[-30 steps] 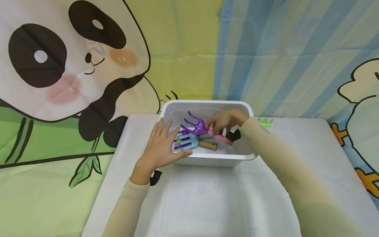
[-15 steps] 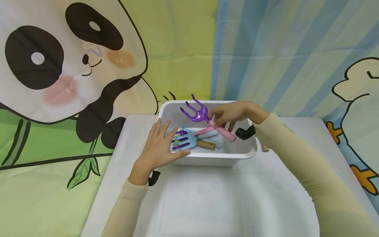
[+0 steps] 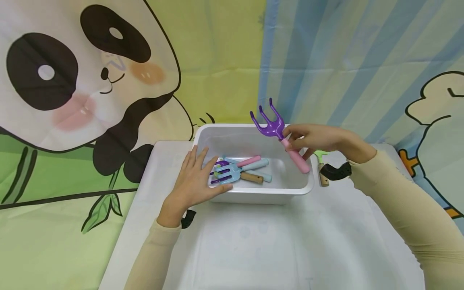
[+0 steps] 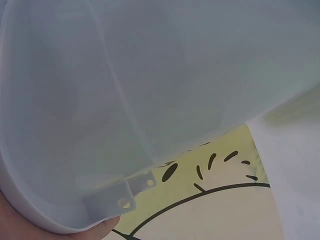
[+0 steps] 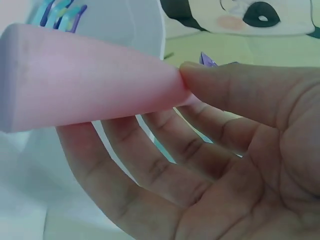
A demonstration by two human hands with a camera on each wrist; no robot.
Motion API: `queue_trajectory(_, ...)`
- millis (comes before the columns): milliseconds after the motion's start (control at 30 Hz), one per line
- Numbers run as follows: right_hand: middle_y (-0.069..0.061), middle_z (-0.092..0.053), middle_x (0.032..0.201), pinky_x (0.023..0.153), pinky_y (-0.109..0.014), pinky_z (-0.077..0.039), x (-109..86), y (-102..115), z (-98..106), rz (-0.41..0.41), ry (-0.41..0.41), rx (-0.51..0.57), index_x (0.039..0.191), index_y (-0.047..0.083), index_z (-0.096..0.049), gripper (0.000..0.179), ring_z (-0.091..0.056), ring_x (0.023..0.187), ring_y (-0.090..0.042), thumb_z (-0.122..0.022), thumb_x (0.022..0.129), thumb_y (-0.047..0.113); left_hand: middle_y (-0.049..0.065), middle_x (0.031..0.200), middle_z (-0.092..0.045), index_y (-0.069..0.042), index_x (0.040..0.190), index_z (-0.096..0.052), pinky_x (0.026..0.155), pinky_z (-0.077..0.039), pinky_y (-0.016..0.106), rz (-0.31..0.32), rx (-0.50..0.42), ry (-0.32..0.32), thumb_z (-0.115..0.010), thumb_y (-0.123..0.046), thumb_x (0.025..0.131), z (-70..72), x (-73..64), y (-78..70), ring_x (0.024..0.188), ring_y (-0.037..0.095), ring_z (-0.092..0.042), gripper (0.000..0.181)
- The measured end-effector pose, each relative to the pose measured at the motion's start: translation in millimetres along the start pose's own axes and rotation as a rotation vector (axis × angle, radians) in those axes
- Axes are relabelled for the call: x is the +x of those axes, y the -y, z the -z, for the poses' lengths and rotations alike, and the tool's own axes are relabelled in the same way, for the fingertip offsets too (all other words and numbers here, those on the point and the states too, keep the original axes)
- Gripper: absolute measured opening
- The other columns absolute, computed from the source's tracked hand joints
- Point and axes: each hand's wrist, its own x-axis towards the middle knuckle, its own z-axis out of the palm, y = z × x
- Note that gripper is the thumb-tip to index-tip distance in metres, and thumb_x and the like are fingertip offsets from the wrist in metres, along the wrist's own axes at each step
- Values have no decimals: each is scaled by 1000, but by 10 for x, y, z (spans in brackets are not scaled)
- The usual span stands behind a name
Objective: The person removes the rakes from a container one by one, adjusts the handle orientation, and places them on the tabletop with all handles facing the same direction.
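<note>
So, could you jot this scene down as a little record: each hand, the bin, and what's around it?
Right hand: holds a purple three-tined garden fork by its pink handle
Left hand: rests on the left front corner of the white bin
Inside bin: light-blue fork head, wooden handle, other handles
Right of bin: green-headed tool, partly hidden
Backdrop: panda-printed cloth

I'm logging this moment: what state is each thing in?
Raised purple fork, held by its pink handle
Right hand, gripping that handle
White bin, upright, uncovered
Left hand, spread against the bin
Light blue fork, lying among other tools
Green-headed tool, lying on the table
</note>
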Motion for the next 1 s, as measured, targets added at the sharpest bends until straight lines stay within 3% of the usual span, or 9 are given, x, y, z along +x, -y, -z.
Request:
queue_trajectory(333,-25,-52,124,86,-49,-56,-458,-510,128,25,-136,66,138,-2,-38,43,-58,106,-34,-54,105,19,17,163,-21,-13,151,-47,120,2,50,5,0,5,-38,-92,78,2,-20,-15,151,39,3,108)
queue_trajectory(567,-25,-52,119,87,-52,-55,-664,-1012,152,-35,-208,119,140,-2,-33,46,-61,102,-34,-53,105,21,17,163,-20,-14,151,-46,120,2,49,5,5,10,-37,-92,77,-5,-13,-17,151,38,4,108)
queue_trajectory(800,-25,-52,128,89,-56,-53,-729,-1614,206,-134,-293,194,145,-3,-26,55,-57,111,-36,-52,106,27,17,163,-21,-14,151,-47,120,2,49,6,5,1,-36,-93,77,-11,-6,-18,151,38,3,108)
queue_trajectory(1000,-23,-53,132,90,-54,-53,-721,-2082,236,-226,-315,266,150,-6,-17,67,-53,117,-37,-52,106,29,17,163,-21,-14,151,-47,120,2,49,4,2,1,-37,-92,77,-5,-8,-16,151,39,3,108)
